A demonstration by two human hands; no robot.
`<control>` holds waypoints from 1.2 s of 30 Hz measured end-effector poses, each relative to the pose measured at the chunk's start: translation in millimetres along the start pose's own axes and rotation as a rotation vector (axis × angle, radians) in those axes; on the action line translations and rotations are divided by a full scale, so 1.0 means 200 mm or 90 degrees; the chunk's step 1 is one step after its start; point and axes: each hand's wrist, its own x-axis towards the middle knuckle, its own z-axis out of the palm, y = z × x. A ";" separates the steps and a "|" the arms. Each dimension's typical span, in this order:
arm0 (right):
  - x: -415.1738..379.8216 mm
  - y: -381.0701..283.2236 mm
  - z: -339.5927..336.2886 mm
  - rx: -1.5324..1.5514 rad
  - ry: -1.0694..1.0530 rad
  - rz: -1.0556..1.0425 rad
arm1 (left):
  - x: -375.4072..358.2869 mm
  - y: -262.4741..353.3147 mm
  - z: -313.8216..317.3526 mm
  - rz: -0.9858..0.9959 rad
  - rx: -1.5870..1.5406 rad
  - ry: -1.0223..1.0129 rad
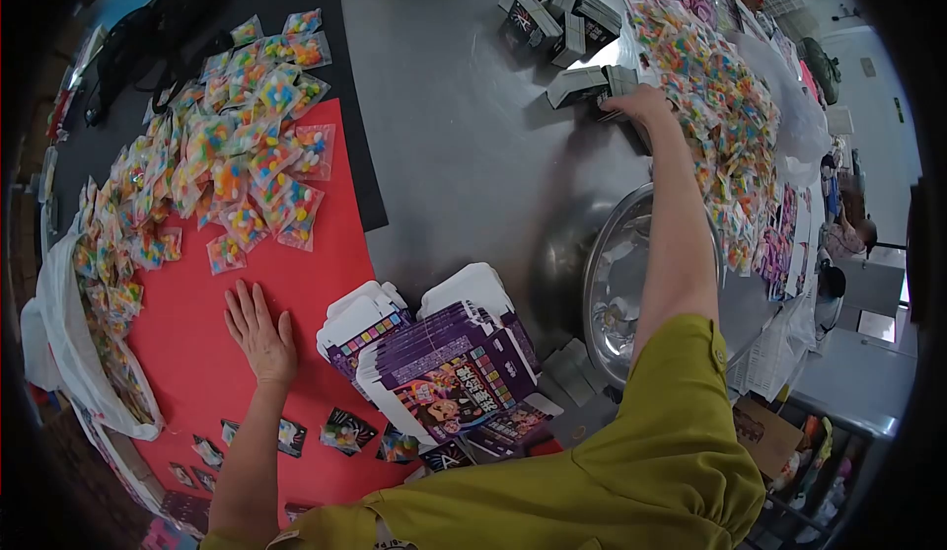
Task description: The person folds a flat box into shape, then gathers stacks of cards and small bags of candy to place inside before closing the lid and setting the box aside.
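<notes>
My left hand (259,335) lies flat on a red mat (187,353), fingers spread, holding nothing. Just beyond it are clear packets of colourful candy (232,155) in a heap. Far to the right, my right hand (643,106) has its fingers closed around the end of a stack of flat black packets (621,80); its fingertips are partly hidden. Similar black stacks (577,86) lie beside and behind that hand. Several small black printed pouches (347,432) rest on the mat's near part, some with candy showing.
Flattened purple printed boxes (449,367) are piled between my arms. A shiny metal bowl (617,293) stands beneath my right forearm. Another heap of candy packets (715,106) covers the table's right side. A white plastic bag (84,343) holds more at the left edge.
</notes>
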 end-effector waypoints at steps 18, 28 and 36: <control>-0.41 0.06 -0.10 0.187 0.255 0.066 | -0.01 -0.02 0.03 0.004 -0.002 0.017; -1.53 0.46 0.29 0.354 0.056 0.004 | -0.01 -0.03 0.05 0.008 0.001 0.042; -1.32 0.25 0.04 0.097 0.237 -0.166 | -0.01 -0.02 0.05 0.006 0.002 0.034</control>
